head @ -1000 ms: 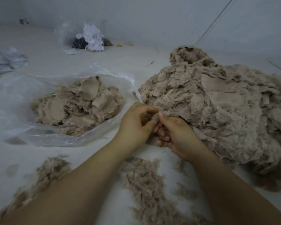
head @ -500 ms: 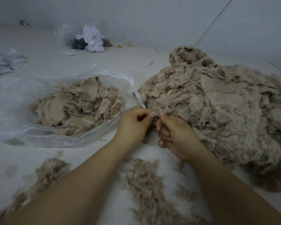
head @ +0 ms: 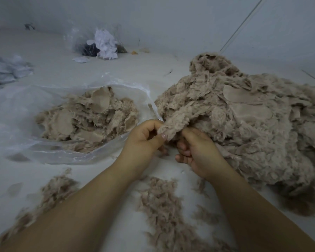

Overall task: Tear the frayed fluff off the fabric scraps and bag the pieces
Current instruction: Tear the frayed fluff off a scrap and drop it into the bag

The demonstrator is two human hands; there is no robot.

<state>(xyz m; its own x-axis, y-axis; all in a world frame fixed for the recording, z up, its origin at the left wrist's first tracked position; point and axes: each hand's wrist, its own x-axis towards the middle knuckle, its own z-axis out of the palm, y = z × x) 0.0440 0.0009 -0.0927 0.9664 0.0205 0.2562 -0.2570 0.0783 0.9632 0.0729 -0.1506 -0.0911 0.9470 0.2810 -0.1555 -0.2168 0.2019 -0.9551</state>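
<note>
- Loose fluff (head: 162, 206) lies strewn on the pale floor (head: 107, 175) nearest the camera.
- The left hand (head: 144, 140) and right hand (head: 196, 151) both pinch one fuzzy beige scrap (head: 175, 122), fingers curled.
- To the right, the big scrap pile (head: 253, 124) touches it.
- On the left, a clear plastic bag (head: 16, 124) holds finished pieces (head: 87, 117).
- Far back sits another bag (head: 100, 44) of white scraps.
</note>
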